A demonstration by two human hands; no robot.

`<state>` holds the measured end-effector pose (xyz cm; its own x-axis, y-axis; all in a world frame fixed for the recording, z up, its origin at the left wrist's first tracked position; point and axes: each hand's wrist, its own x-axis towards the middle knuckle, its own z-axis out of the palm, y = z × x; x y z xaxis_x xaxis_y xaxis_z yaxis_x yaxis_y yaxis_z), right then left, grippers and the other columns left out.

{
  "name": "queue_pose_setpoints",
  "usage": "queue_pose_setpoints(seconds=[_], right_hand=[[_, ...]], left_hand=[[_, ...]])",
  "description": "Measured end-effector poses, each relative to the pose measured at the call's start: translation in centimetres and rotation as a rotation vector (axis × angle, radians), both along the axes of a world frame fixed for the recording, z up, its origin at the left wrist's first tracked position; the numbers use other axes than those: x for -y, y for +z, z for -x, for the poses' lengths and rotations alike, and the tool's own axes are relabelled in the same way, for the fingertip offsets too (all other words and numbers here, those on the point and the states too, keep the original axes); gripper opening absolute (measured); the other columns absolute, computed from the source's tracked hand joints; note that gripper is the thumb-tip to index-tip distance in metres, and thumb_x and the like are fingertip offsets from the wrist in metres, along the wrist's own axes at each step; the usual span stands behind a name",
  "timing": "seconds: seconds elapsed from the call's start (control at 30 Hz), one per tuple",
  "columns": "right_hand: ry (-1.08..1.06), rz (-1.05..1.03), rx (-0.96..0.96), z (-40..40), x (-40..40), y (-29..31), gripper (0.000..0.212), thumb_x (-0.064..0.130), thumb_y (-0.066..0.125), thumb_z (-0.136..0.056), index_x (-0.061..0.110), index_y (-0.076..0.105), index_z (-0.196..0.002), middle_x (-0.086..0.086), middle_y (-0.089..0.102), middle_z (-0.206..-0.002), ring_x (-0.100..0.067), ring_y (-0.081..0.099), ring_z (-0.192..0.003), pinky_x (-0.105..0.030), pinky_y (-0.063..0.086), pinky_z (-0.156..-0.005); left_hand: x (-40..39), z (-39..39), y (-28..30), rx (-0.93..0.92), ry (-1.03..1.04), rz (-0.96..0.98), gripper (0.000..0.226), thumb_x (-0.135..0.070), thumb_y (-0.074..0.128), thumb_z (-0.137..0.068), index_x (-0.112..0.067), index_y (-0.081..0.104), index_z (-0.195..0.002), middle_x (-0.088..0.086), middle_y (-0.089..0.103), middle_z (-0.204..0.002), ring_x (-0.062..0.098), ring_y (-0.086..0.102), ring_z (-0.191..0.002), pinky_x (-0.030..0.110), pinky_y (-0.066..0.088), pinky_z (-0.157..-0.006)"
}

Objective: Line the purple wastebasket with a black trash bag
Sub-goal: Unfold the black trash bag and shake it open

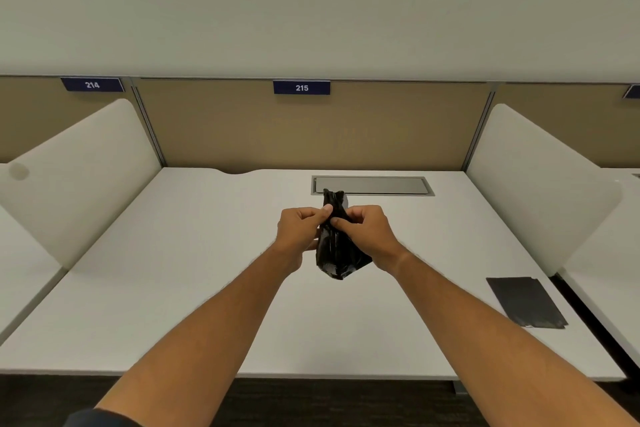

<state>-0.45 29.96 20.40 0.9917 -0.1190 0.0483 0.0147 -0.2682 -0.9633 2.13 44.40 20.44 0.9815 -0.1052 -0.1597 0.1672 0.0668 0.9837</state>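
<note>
A crumpled black trash bag point(335, 253) hangs upright in the air above the middle of the white desk point(194, 288). My left hand point(298, 229) pinches its upper part from the left, thumb and fingers closed on the plastic. My right hand point(363, 232) grips the same upper part from the right. The two hands nearly touch each other. The bag's top sticks up above my fingers and its bunched bottom dangles below them. No purple wastebasket is in view.
A flat dark sheet, perhaps a folded bag point(526, 302), lies at the desk's right front. A grey cable hatch point(372, 185) is set into the desk behind my hands. White side dividers point(86, 170) point(533, 184) flank the desk, with a tan back panel point(242, 128) labelled 215.
</note>
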Motion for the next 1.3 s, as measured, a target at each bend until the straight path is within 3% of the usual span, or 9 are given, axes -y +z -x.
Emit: queue_pose_setpoints(seconds=[0.23,0.37,0.57,0.73,0.87,1.03,1.1,1.2,1.3], right_hand=[[-0.104,-0.133,-0.047,-0.8,2.7,0.5,0.009,0.011,0.069,-0.088,0.006,0.073,-0.082,-0.013,0.074,-0.083,-0.023,0.070,-0.074,-0.035,0.060,-0.073],[-0.223,-0.219,-0.107,-0.8,7.1,0.4,0.011,0.006,0.066,-0.090,-0.002,0.072,-0.084,-0.017,0.071,-0.085,-0.025,0.066,-0.075,-0.040,0.060,-0.074],[-0.241,-0.201,-0.125,-0.4,9.5,0.9,0.017,0.005,0.067,-0.090,0.003,0.067,-0.073,-0.013,0.068,-0.076,-0.023,0.064,-0.068,-0.032,0.056,-0.067],[-0.187,-0.256,-0.141,-0.6,9.4,1.2,0.014,0.005,0.067,-0.090,-0.008,0.068,-0.087,-0.019,0.070,-0.085,-0.028,0.067,-0.077,-0.043,0.057,-0.082],[-0.125,-0.267,-0.103,-0.4,8.3,2.3,0.011,0.006,0.067,-0.090,0.003,0.069,-0.080,-0.016,0.071,-0.081,-0.025,0.068,-0.071,-0.040,0.059,-0.077],[-0.046,-0.273,-0.098,-0.4,5.8,3.4,0.014,0.008,0.070,-0.088,0.003,0.068,-0.076,-0.012,0.070,-0.072,-0.020,0.067,-0.061,-0.029,0.059,-0.057],[-0.014,-0.267,-0.106,-0.4,5.1,3.6,0.011,0.009,0.070,-0.089,0.000,0.069,-0.081,-0.013,0.071,-0.073,-0.020,0.068,-0.060,-0.028,0.058,-0.054],[0.049,-0.262,-0.095,-0.4,4.4,3.6,0.018,0.011,0.065,-0.093,-0.007,0.069,-0.094,-0.016,0.071,-0.080,-0.023,0.069,-0.067,-0.027,0.058,-0.057],[0.118,-0.289,-0.116,-0.4,4.4,3.5,0.025,0.010,0.057,-0.098,-0.013,0.066,-0.104,-0.018,0.070,-0.087,-0.025,0.068,-0.075,-0.026,0.059,-0.061]], left_hand=[[-1.4,-0.7,0.8,0.074,0.177,-0.110,0.028,-0.023,0.069,-0.088,0.000,0.070,-0.072,0.015,0.071,-0.076,0.027,0.068,-0.069,0.033,0.058,-0.061],[-4.9,-2.2,0.5,0.117,0.309,-0.277,0.035,-0.031,0.071,-0.084,0.001,0.069,-0.069,0.014,0.067,-0.070,0.022,0.058,-0.064,0.047,0.058,-0.067],[-7.0,-2.6,0.2,0.075,0.261,-0.278,0.030,-0.026,0.067,-0.090,-0.002,0.065,-0.072,0.018,0.068,-0.084,0.027,0.062,-0.075,0.033,0.057,-0.063],[-7.0,-2.2,-0.2,0.028,0.312,-0.320,0.028,-0.027,0.068,-0.089,-0.005,0.065,-0.072,0.018,0.070,-0.092,0.029,0.067,-0.083,0.041,0.061,-0.076],[-5.6,-1.6,0.3,0.043,0.449,-0.487,0.021,-0.029,0.072,-0.083,-0.013,0.063,-0.094,0.009,0.067,-0.099,0.029,0.065,-0.094,0.040,0.056,-0.086],[-0.7,-0.4,2.4,0.200,0.288,-0.459,0.022,-0.028,0.072,-0.082,-0.012,0.070,-0.098,0.003,0.067,-0.093,0.017,0.063,-0.088,0.027,0.050,-0.079],[1.0,0.1,3.2,0.178,0.105,-0.314,0.021,-0.030,0.069,-0.086,-0.010,0.071,-0.094,0.005,0.070,-0.091,0.017,0.066,-0.085,0.027,0.053,-0.072],[2.7,0.2,3.6,0.124,-0.154,-0.197,0.038,-0.039,0.068,-0.086,-0.003,0.072,-0.095,0.010,0.071,-0.088,0.020,0.069,-0.081,0.029,0.056,-0.071],[3.4,0.3,3.7,0.147,-0.157,-0.216,0.067,-0.057,0.074,-0.069,0.006,0.067,-0.091,0.014,0.063,-0.079,0.022,0.062,-0.073,0.036,0.049,-0.069]])
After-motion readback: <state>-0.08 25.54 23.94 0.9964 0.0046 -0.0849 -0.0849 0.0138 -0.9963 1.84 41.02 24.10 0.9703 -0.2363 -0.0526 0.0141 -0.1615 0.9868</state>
